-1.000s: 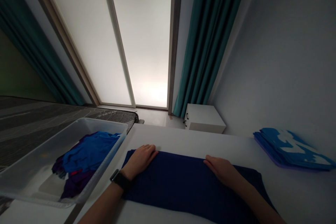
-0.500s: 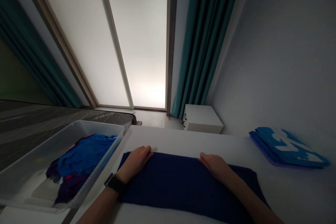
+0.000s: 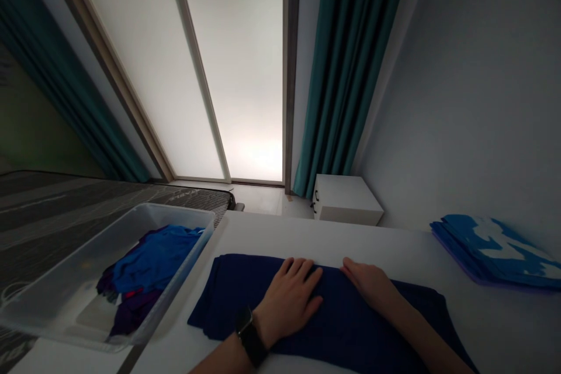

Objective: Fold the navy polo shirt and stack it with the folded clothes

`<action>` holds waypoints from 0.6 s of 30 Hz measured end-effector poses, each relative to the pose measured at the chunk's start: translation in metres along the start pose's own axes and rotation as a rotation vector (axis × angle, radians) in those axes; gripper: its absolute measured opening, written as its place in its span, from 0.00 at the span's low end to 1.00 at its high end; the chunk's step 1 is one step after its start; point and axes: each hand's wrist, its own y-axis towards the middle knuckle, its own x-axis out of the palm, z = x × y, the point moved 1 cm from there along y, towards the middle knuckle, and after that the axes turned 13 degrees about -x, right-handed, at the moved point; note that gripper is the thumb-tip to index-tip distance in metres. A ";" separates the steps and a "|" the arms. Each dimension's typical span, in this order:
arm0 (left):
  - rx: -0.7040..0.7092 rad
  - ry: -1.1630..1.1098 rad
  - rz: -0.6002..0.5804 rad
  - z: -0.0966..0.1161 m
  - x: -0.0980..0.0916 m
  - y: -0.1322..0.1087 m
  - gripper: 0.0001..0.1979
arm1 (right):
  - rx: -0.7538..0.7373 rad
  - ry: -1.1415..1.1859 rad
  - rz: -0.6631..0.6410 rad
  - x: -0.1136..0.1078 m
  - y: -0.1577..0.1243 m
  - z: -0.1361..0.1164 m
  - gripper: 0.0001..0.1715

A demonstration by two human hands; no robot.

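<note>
A dark blue folded cloth lies as a wide strip on the white table in front of me; whether it is a garment, I cannot tell. My left hand, with a black watch on its wrist, rests palm down on the cloth left of its middle, fingers spread. At the far edge, right of the middle, my right hand has its fingers pressed together on the cloth's border. Its thumb is mostly hidden.
To the left stands a clear plastic bin with crumpled blue and purple clothes. Folded blue clothes with a white print lie at the table's right. A white cabinet stands beyond, near teal curtains.
My left hand has left the cloth's far edge, moved right and opened flat on top. My right hand stays at the far edge. The view has shifted slightly left.
</note>
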 end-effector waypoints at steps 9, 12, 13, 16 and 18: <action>-0.205 0.070 0.001 -0.074 -0.001 0.010 0.13 | -0.010 0.007 0.046 0.000 -0.004 -0.001 0.13; -0.166 0.078 -0.018 -0.091 0.001 0.012 0.12 | -0.011 0.027 0.056 0.002 -0.003 -0.001 0.14; -0.158 0.069 -0.023 -0.095 0.003 0.012 0.12 | -0.011 0.036 0.056 0.002 -0.003 -0.001 0.14; -0.157 0.040 -0.031 -0.103 0.008 0.011 0.11 | -0.013 0.068 0.060 -0.001 -0.003 -0.001 0.14; -0.158 0.059 -0.023 -0.102 0.006 0.010 0.11 | -0.019 0.088 0.073 -0.006 -0.007 0.001 0.15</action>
